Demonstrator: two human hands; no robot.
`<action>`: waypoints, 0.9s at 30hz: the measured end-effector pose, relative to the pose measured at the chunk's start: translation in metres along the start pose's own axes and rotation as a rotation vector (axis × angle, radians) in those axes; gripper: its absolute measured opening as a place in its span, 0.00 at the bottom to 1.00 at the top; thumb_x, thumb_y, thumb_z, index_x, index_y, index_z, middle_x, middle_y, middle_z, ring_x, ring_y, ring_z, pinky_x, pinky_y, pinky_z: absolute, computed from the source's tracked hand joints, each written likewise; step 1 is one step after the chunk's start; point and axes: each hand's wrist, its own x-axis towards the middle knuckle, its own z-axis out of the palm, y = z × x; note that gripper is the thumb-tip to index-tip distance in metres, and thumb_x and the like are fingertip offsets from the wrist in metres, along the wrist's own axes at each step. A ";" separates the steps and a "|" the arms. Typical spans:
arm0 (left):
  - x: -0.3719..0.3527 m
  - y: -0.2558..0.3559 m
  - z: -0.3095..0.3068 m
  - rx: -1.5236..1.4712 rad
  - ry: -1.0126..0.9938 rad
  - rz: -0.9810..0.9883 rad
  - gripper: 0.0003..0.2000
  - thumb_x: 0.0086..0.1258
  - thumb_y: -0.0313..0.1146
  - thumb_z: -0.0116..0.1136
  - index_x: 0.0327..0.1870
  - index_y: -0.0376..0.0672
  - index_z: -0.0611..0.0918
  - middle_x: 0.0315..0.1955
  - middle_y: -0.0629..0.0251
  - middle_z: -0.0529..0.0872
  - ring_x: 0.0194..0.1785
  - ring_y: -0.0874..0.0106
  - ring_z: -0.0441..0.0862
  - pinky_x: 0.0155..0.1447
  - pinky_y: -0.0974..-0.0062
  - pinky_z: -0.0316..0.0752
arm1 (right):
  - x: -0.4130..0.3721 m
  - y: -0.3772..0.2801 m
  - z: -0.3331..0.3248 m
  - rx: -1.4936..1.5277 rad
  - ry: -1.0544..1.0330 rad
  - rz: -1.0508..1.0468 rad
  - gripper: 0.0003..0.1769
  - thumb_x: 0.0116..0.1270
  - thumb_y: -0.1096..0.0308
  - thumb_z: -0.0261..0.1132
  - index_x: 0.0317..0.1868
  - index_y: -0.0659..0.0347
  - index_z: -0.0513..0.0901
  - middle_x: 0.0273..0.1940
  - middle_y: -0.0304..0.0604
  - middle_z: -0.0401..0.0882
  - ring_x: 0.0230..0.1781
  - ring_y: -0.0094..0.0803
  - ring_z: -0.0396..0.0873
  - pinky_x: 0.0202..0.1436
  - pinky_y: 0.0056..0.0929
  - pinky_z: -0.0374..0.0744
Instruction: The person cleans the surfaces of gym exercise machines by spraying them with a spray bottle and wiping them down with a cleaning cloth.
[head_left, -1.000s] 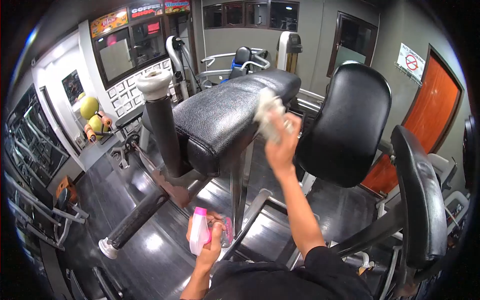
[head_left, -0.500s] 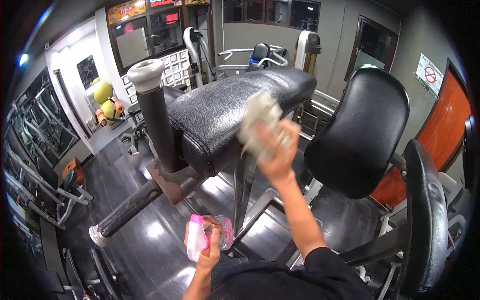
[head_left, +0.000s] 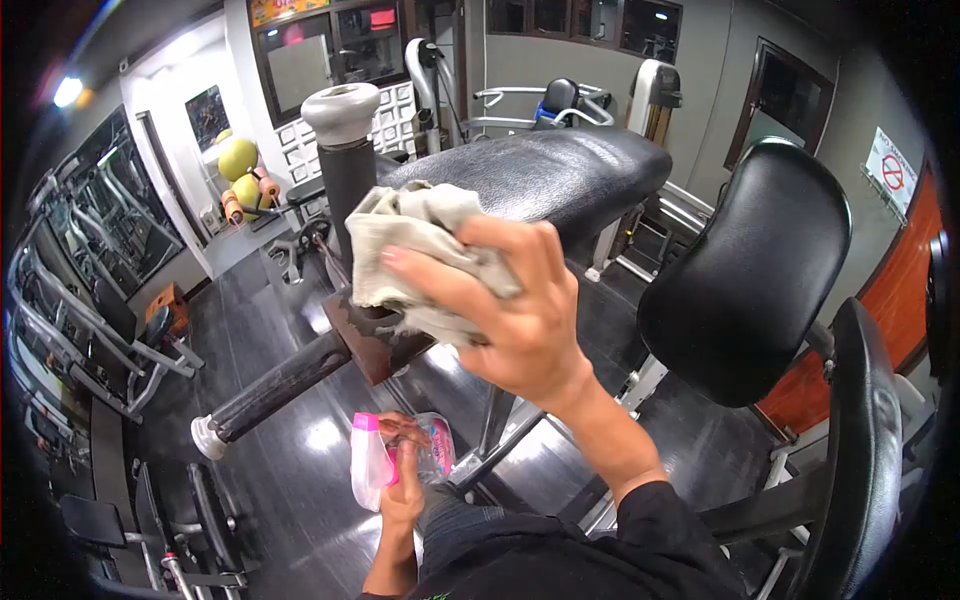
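My right hand grips a crumpled beige cloth, with the fingers spread over its folds. The cloth overlaps the near end of a long black padded bench and hides that corner. Just behind the cloth rises a dark upright post with a grey cap. Lower down, close to my body, my left hand is wrapped round a spray bottle. The bottle has a pink and white spray head and a clear body with a pink label.
A black seat pad stands at the right, with another upright pad nearer to me. A dark bar with a pale end sticks out at left, above the black floor. Yellow balls and gym machines lie beyond.
The cloth in my right hand has moved left and nearer, from the bench's side to its near end by the post. The view has turned slightly left; my left hand still holds the bottle.
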 end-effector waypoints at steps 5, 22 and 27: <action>-0.008 0.000 0.000 0.065 -0.043 0.013 0.08 0.71 0.29 0.46 0.47 0.37 0.68 0.35 0.58 0.75 0.38 0.70 0.76 0.45 0.71 0.71 | 0.022 -0.017 -0.003 -0.242 -0.223 -0.189 0.16 0.48 0.68 0.63 0.41 0.48 0.84 0.38 0.32 0.70 0.35 0.28 0.69 0.30 0.23 0.72; 0.004 -0.025 -0.013 0.295 0.080 0.105 0.30 0.66 0.40 0.57 0.64 0.33 0.63 0.53 0.58 0.70 0.42 0.72 0.76 0.47 0.75 0.75 | -0.033 -0.028 -0.047 0.004 -0.385 -0.042 0.20 0.50 0.62 0.64 0.47 0.48 0.83 0.34 0.31 0.70 0.29 0.23 0.72 0.22 0.18 0.73; 0.001 0.001 0.018 0.019 0.070 -0.043 0.27 0.70 0.30 0.50 0.69 0.35 0.58 0.43 0.58 0.77 0.43 0.69 0.77 0.48 0.70 0.73 | -0.039 -0.019 0.007 -0.046 -0.219 -0.156 0.23 0.52 0.61 0.62 0.53 0.45 0.81 0.37 0.31 0.69 0.34 0.25 0.70 0.29 0.19 0.73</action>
